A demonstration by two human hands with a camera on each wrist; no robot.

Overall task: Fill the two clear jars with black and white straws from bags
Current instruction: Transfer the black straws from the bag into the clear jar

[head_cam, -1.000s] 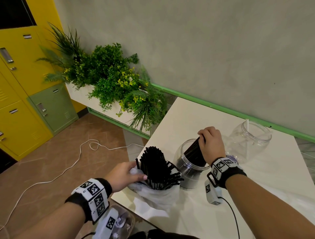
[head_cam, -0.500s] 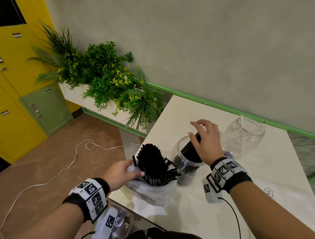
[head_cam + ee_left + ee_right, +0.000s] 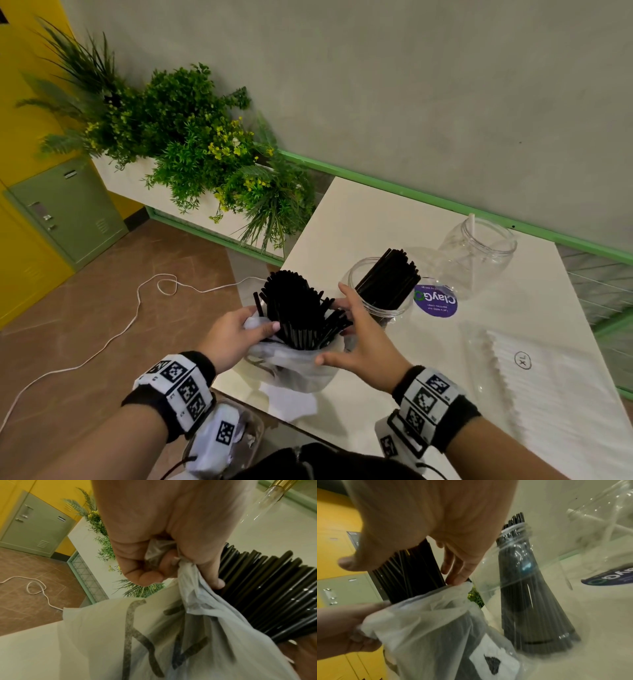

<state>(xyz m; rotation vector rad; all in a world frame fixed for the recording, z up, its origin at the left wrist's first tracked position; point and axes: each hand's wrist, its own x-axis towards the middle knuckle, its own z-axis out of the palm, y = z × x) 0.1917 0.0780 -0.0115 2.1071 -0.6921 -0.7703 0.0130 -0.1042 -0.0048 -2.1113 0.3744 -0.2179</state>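
A white plastic bag (image 3: 294,366) full of black straws (image 3: 294,308) stands at the table's near left corner. My left hand (image 3: 236,332) grips the bag's bunched rim (image 3: 173,555), thumb against the straws. My right hand (image 3: 356,329) reaches around the bundle from the right, fingers spread and straight, touching the straws (image 3: 412,572) just above the bag (image 3: 436,628). Behind it a clear jar (image 3: 380,294) holds a leaning bunch of black straws (image 3: 530,595). A second clear jar (image 3: 479,257) at the back holds one white straw (image 3: 471,222).
A clear bag of white straws (image 3: 548,394) lies on the white table (image 3: 359,226) at right. A purple round sticker (image 3: 435,301) sits between the jars. Planter with green plants (image 3: 191,144), lockers (image 3: 68,212) and a white cable (image 3: 130,318) on the floor at left.
My right hand let go of the straws it put in the near jar and came back left to the bundle in the bag. The left hand kept its hold on the bag.
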